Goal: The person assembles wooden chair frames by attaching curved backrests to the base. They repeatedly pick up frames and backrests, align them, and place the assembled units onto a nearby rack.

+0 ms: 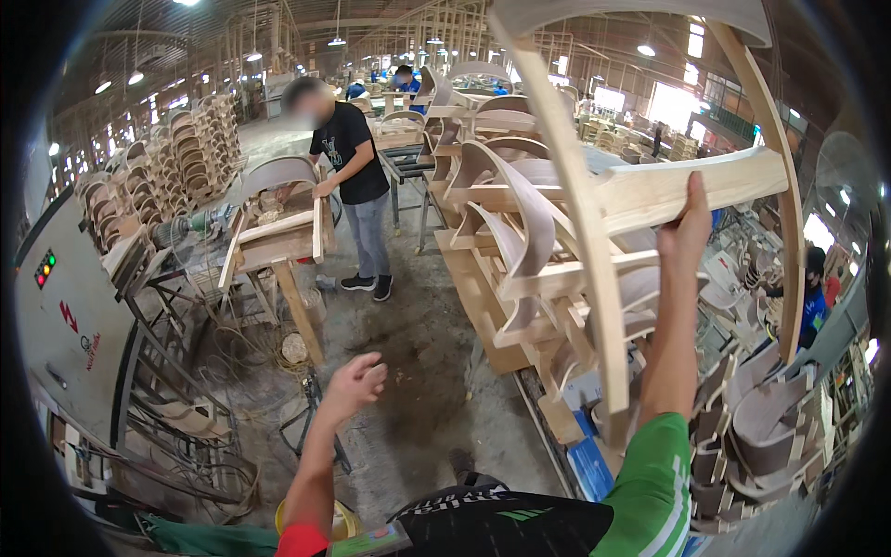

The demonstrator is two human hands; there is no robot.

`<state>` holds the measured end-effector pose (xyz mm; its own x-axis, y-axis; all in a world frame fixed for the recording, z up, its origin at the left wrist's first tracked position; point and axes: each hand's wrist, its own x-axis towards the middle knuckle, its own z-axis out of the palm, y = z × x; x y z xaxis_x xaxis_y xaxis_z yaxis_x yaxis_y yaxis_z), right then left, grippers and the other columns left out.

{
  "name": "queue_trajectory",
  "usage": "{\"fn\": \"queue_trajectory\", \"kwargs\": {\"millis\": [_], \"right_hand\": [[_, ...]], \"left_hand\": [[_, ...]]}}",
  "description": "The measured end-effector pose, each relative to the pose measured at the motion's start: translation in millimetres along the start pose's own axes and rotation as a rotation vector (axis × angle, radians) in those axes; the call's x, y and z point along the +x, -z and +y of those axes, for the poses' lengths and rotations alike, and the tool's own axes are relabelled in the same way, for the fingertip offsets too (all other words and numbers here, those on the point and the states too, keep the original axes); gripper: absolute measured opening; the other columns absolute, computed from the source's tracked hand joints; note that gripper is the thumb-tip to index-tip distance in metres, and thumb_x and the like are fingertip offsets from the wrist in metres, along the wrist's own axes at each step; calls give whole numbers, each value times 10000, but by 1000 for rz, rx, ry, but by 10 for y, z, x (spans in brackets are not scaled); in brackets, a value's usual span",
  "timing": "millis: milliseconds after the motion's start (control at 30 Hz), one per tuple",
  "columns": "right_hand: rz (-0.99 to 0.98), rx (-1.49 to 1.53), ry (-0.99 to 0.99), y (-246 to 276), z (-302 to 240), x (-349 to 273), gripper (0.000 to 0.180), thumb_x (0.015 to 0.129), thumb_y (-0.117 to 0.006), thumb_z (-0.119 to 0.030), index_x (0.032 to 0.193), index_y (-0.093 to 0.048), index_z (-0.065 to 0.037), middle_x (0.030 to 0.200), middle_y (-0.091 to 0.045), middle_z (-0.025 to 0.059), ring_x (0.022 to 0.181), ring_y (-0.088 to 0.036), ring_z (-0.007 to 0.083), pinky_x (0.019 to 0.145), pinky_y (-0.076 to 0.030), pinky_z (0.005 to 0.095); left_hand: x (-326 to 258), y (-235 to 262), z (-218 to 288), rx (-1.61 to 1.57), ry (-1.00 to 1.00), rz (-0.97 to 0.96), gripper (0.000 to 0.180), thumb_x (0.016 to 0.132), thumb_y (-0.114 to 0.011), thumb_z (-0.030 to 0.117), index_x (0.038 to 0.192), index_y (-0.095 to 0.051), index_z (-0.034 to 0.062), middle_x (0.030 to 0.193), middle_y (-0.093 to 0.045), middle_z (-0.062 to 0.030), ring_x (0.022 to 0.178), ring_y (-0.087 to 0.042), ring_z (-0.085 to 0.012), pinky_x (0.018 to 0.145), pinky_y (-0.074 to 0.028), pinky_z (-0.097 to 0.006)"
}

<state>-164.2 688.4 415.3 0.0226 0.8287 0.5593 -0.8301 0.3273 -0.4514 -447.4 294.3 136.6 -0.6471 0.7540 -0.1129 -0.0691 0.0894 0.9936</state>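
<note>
Fingers of the right hand [683, 232] grasp the rail [640, 197] of a pale wooden frame [583, 213], with the thumb up its near face and the other fingertips hidden. Fingers of the left hand [353, 387] are loosely curled around nothing, well apart from the wood.

The frame is held up at the person's right, in front of a stack [534, 223] of similar curved pieces; whether it touches any of them, I cannot tell. Its joining looks done: two legs, the rail between them and a curved top [650, 9] make one piece. No seat or coating shows on it, so finishing seems left, and it is not yet set down. The stack suggests many others are at much the same stage. Across the aisle, a co-worker [357, 148] bends over another frame on a bench [278, 249].
</note>
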Motion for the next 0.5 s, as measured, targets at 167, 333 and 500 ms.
{"fn": "queue_trajectory", "kwargs": {"millis": [167,333,500], "right_hand": [[-11,-10,-59,320,587,1201,338,1012,-675,-151,1313,-584,-27,1219,-669,80,1144,-666,234,998,-560,405],[-44,-78,-211,669,1344,1989,315,1018,-651,-156,1307,-575,-54,1234,-659,79,1173,-655,253,1038,-552,452],[115,-157,-373,1042,2265,2324,351,1016,-635,-218,1313,-553,-49,1246,-652,90,1174,-651,269,1036,-538,475]], "left_hand": [[147,712,-1262,169,198,348,337,1009,-647,351,1138,-646,39,842,-645,-29,698,-645,-144,574,-508,-302],[17,513,-1810,501,535,570,455,895,-692,405,935,-759,-43,702,-714,-201,762,-750,-313,745,-562,-452],[-44,-16,-2124,112,958,619,356,901,-693,311,940,-723,-41,723,-721,-172,760,-750,-327,735,-569,-463]]}}
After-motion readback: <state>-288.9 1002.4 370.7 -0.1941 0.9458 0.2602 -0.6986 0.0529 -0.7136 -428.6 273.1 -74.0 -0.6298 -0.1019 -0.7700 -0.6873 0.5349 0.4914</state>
